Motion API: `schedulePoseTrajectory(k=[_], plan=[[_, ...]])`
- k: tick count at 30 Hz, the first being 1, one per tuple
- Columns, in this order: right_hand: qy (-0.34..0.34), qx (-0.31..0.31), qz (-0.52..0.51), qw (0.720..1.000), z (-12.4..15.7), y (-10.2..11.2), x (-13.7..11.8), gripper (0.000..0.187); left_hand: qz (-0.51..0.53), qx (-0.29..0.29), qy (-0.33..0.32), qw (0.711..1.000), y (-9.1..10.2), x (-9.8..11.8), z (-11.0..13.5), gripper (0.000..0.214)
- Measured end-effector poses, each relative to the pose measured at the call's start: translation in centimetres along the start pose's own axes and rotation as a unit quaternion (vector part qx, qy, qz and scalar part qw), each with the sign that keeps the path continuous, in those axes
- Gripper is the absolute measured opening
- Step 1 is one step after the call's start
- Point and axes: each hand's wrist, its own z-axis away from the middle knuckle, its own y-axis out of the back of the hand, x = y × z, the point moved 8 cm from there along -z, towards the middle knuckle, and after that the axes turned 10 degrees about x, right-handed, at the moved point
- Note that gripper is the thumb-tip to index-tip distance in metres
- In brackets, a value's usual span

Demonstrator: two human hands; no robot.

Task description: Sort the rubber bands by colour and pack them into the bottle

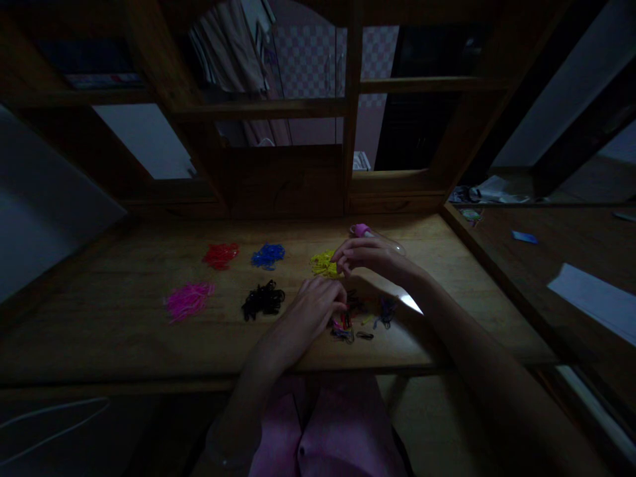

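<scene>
Small thin loops that look like rubber bands lie in colour-sorted piles on the wooden desk. My right hand [365,255] is over the edge of the yellow pile [322,264], fingers bent and slightly apart, with nothing visible in them. My left hand [315,306] curls over the left side of a mixed-colour pile [344,331]; its fingertips are partly hidden, and I cannot make out what they hold. Left of my hands are the black pile [263,300], the blue pile [268,256], the red pile [220,255] and the pink pile [189,301].
Behind my right hand lies a clear object with a pink end [362,230]. A wooden shelf frame [285,182] rises at the desk's back. On the right-hand surface are white paper [593,298] and a small blue packet [525,236]. The room is dim.
</scene>
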Motion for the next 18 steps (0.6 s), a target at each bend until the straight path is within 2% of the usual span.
schedulePoseTrajectory(k=[4,10,18], plan=[[-0.003,-0.008,0.007,1.000,0.1,-0.2,0.0,0.020,0.021,-0.032,-0.014,0.999,0.0,0.1,0.1,0.012],[-0.009,-0.007,0.019,1.000,0.1,-0.3,0.1,0.021,-0.007,-0.049,-0.021,0.999,-1.2,-1.1,0.2,0.009],[-0.016,-0.015,0.026,0.999,0.2,-0.4,0.2,0.020,-0.022,-0.059,-0.047,0.997,-1.9,-1.3,0.5,0.011]])
